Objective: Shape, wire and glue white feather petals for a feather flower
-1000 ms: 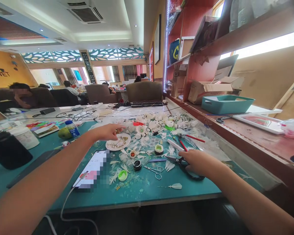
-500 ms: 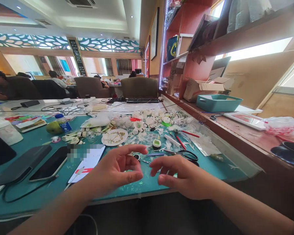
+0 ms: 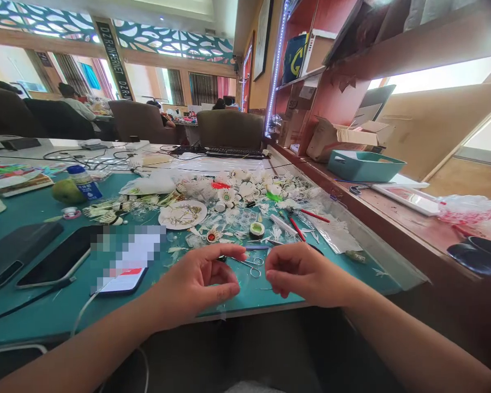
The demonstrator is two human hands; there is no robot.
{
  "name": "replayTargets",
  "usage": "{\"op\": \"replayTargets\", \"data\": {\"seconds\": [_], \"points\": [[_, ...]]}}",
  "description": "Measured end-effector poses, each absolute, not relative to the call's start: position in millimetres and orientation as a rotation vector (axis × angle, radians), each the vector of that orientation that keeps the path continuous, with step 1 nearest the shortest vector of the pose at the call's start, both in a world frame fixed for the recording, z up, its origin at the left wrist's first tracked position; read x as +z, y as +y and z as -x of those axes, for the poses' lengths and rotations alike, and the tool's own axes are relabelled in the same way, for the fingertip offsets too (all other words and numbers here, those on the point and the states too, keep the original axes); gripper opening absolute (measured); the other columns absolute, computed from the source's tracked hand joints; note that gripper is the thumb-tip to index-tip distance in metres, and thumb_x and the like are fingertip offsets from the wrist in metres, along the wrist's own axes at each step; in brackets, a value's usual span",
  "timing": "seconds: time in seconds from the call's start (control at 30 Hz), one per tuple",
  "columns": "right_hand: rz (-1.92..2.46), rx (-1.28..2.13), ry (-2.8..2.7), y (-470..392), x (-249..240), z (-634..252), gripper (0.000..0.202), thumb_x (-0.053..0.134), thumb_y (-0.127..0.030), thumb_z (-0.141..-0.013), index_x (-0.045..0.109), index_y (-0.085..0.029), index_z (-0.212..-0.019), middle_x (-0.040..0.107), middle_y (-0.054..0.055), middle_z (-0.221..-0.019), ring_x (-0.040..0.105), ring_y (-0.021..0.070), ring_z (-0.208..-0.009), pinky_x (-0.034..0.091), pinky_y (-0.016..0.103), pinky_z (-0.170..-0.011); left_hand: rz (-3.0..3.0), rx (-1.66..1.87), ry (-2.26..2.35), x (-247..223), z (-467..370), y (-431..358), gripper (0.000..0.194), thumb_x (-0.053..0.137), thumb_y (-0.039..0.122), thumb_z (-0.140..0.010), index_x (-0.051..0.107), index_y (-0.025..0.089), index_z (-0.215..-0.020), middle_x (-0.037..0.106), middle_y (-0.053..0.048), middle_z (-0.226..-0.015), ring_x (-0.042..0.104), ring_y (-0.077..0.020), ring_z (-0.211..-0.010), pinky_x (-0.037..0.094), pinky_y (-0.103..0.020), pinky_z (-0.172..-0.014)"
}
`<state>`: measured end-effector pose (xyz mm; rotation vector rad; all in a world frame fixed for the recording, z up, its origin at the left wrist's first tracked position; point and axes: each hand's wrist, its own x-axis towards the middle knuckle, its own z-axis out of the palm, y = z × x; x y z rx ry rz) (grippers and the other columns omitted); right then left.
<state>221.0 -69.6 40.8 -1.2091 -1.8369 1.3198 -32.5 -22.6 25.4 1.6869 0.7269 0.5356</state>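
My left hand (image 3: pixel 213 275) hovers over the front edge of the green mat, fingers curved and apart from the thumb, holding nothing. To its right, my right hand (image 3: pixel 297 273) is curled with thumb and fingertips together; whether something small sits between them is hidden. Between the hands lie small scissors (image 3: pixel 254 268) and a purple strip (image 3: pixel 257 248). Beyond them are a round pot with green content (image 3: pixel 256 229), a white plate with thin stalks (image 3: pixel 183 214) and a pile of white shuttlecocks (image 3: pixel 245 188). Red-handled pliers (image 3: pixel 298 228) lie behind my right hand.
On the left are a lit phone (image 3: pixel 125 267), a dark phone (image 3: pixel 61 256), a power bank (image 3: pixel 20 254), a cable, a green fruit (image 3: pixel 69 191) and a bottle (image 3: pixel 84 183). A teal basket (image 3: pixel 366 166) stands on the right ledge. People sit in the background.
The view has tilted down and shifted slightly. My right hand has moved up and a little right, and its fingers have curled in to the thumb. My left hand keeps its curved shape.
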Motion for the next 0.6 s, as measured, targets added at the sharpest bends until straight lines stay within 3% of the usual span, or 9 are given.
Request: {"op": "replayTargets", "data": {"seconds": [0.17, 0.33, 0.43, 0.6], "points": [[1.208, 1.272, -1.951, -61, 53, -249, 0.025, 0.066, -0.038, -0.092, 0.061, -0.016, -0.081, 0.053, -0.003, -0.064, 0.045, 0.0097, -0.058, 0.037, 0.021, -0.052, -2.058, 0.504, 0.832, 22, 26, -29, 0.031, 0.061, 0.028, -0.095, 0.066, 0.023, -0.125, 0.065, -0.006, -0.115, 0.065, -0.0176, -0.088, 0.053, -0.035, -0.081], [1.194, 1.193, -2.080, -68, 69, -263, 0.024, 0.065, -0.036, -0.092, 0.062, -0.016, -0.080, 0.048, -0.005, -0.064, 0.037, 0.0095, -0.059, 0.030, 0.022, -0.051, -2.484, 0.296, 0.815, 19, 5, -36, 0.028, 0.049, 0.020, -0.099, 0.076, 0.019, -0.103, 0.061, -0.008, -0.104, 0.062, -0.0234, -0.089, 0.049, -0.042, -0.083], [1.198, 1.133, -2.144, -75, 77, -268, 0.021, 0.066, -0.033, -0.092, 0.063, -0.016, -0.080, 0.050, -0.003, -0.067, 0.039, 0.0102, -0.061, 0.031, 0.023, -0.053, -2.629, 0.137, 0.800, 14, -17, -36, 0.021, 0.054, 0.017, -0.097, 0.074, 0.018, -0.092, 0.063, -0.007, -0.101, 0.064, -0.0247, -0.088, 0.052, -0.041, -0.079], [1.090, 1.009, -2.334, -84, 85, -274, 0.018, 0.061, -0.030, -0.095, 0.066, -0.016, -0.085, 0.056, -0.003, -0.069, 0.045, 0.0100, -0.062, 0.035, 0.022, -0.054, -2.749, -0.026, 0.842, 2, -46, -28, 0.010, 0.064, 0.022, -0.099, 0.071, 0.015, -0.101, 0.067, -0.008, -0.115, 0.067, -0.0221, -0.096, 0.058, -0.042, -0.085]]}}
